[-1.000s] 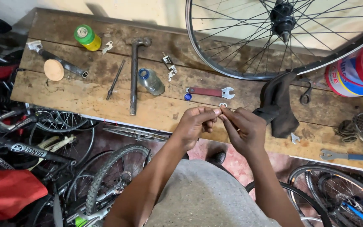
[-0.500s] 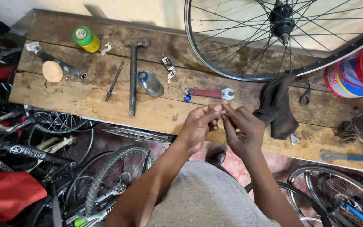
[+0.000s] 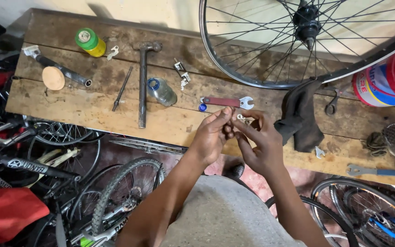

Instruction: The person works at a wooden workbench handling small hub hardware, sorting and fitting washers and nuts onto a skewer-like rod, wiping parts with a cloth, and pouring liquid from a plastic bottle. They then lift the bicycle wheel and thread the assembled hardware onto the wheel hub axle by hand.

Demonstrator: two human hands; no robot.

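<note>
A person is sitting at a rough wooden counter (image 3: pixel 92 103), looking down at both hands, which are meeting just off its near edge. The left hand (image 3: pixel 213 135) is pinching its thumb and fingertips together, and the right hand (image 3: pixel 261 144) is curling its fingers toward the same spot, so the two are working a very small metal part (image 3: pixel 241 117) between them. The part is too small to identify; it is being held up close over the near edge, probably for a better look and a firmer pinch.

Just beyond the fingertips, a red-handled spanner (image 3: pixel 227 101) is lying flat on the counter, within easy reach. Beside it is a small blue cap (image 3: pixel 202 108), and a clear plastic bottle (image 3: pixel 162 91) is lying on its side. A hammer (image 3: pixel 143 82) is lying with its handle toward the near edge. A green-capped yellow bottle (image 3: pixel 90 42) is standing near the far left corner.

A spoked bicycle wheel (image 3: pixel 307 41) is leaning over the far right part of the counter, with a dark rag (image 3: pixel 303 114) draped beneath it and a red bucket (image 3: pixel 389 75) at the right edge.
</note>
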